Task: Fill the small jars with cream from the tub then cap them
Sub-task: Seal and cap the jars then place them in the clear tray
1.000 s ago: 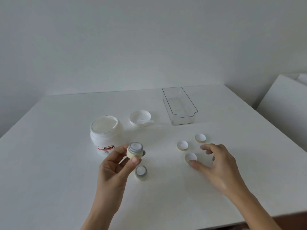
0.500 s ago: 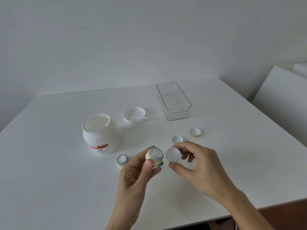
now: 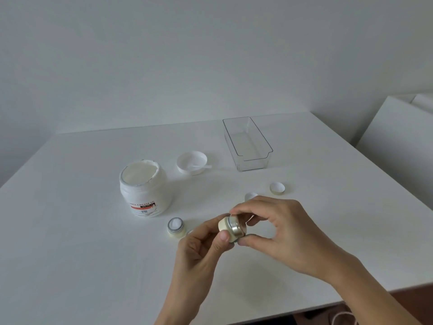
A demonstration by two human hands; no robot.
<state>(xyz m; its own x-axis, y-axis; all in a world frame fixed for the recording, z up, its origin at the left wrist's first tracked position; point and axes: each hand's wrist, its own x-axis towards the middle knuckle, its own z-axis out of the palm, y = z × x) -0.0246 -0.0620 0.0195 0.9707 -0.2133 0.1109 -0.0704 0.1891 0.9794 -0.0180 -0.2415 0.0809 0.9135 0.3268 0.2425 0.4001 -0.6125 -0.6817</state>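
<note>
The left hand [image 3: 199, 249] held a small cream-coloured jar [image 3: 226, 227] above the table [image 3: 82, 254], thumb and fingers curled round its body, the jar tipped so its mouth faced toward three o'clock. The right hand [image 3: 278, 231] pinched a silver-sided cap [image 3: 237, 227] against that mouth, index finger over the top edge and thumb under the lower edge; whether the cap was fully seated could not be told.

At nine o'clock from the held jar a second small jar [image 3: 175, 228] stood upright on the table, uncapped, white cream showing inside its grey rim. Beyond it, toward eleven o'clock, stood the large white tub [image 3: 143, 191], open, with cream smeared round its lip and a red-banded label on its front. The tub's white lid [image 3: 191, 162] lay upturned at twelve o'clock, with a small white spatula [image 3: 202, 167] resting in it, the handle sticking out over the rim.

Two loose caps lay on the table at about one o'clock: one [image 3: 250, 196] partly hidden just behind the right hand's knuckles, the other [image 3: 277, 188] farther out. A clear plastic bin [image 3: 248, 143] sat beyond them, near the table's far edge.
</note>
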